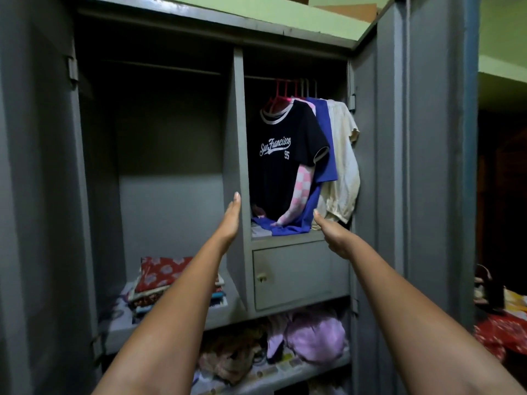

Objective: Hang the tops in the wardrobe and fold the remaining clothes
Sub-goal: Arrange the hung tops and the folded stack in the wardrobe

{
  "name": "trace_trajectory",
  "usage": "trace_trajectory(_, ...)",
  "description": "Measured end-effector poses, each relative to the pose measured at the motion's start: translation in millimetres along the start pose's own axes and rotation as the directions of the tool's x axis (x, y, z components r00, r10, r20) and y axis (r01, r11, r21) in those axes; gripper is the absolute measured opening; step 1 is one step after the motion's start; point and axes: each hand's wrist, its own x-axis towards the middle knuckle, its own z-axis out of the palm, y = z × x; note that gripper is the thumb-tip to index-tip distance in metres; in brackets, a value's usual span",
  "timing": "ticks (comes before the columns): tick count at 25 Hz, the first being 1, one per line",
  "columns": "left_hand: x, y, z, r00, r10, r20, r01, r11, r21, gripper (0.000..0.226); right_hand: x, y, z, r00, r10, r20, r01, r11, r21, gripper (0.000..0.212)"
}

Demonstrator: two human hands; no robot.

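The left hand (231, 216) reaches forward with its fingers straight and held together, edge-on to the camera, in front of the grey vertical divider (239, 155) of the grey metal wardrobe (37, 166); whether it touches the divider cannot be told. The right hand (332, 233) is stretched toward the right compartment with the thumb raised and the other fingers loosely curled underneath — it holds nothing, and sits just in front of the hem of the hanging clothes.

Four tops hang side by side on a thin rail (259, 78) in the upper right compartment, on pink and pale hangers. At the front is a black short-sleeved T-shirt with white trim (285, 166); its chest reads "San Francisco" in white script, with "95" below. Behind it hang a pink-and-white checked top (302, 183), then a blue top (325, 143), then a cream short-sleeved top (345, 166) nearest the open right door. The lower ends of the blue and checked tops lie on the compartment floor.

Below that compartment is a small grey cupboard door with a pale knob (291, 275). In the left compartment a stack of folded fabrics topped by a red floral piece (162, 273) rests on the shelf — the rail above it is bare. On the lower shelf lie crumpled lilac clothes (313, 334).
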Motion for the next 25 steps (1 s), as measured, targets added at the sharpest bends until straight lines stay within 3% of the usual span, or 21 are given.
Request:
trace_trajectory(4,58,-14,4,1.0,-0.023,0.004,0.023,0.998,0.063,0.077,63,-23,-11,0.996,-0.056,-0.073,0.054,0.998,-0.027,0.072)
trace_trajectory(9,127,-7,9,0.995,0.053,-0.088,-0.044,0.995,0.093,0.074,152,-77,-43,0.912,-0.169,-0.373,0.157,0.986,-0.064,0.066)
trace_trajectory(13,190,5,15,0.938,0.26,-0.228,-0.174,0.925,0.338,0.07,208,-116,-54,0.722,-0.36,-0.59,0.29,0.933,-0.214,0.038)
trace_trajectory(16,234,23,20,0.825,0.477,-0.303,-0.245,0.785,0.569,0.074,237,-152,-56,0.472,-0.577,-0.667,0.322,0.817,-0.478,0.027)
trace_trajectory(18,258,34,25,0.739,0.564,-0.369,-0.212,0.715,0.666,0.076,260,-178,-65,0.339,-0.715,-0.611,0.25,0.695,-0.674,0.033)
trace_trajectory(19,268,38,25,0.713,0.58,-0.394,-0.179,0.694,0.697,0.077,272,-190,-69,0.338,-0.754,-0.562,0.233,0.646,-0.727,0.038)
trace_trajectory(21,284,37,25,0.704,0.572,-0.42,-0.112,0.674,0.731,0.079,294,-209,-76,0.416,-0.778,-0.471,0.276,0.601,-0.75,0.045)
trace_trajectory(23,295,28,27,0.702,0.573,-0.424,-0.087,0.659,0.747,0.08,313,-221,-79,0.472,-0.77,-0.429,0.37,0.615,-0.697,0.048)
trace_trajectory(25,300,20,26,0.679,0.603,-0.419,-0.086,0.632,0.77,0.081,322,-229,-78,0.48,-0.765,-0.43,0.383,0.623,-0.682,0.045)
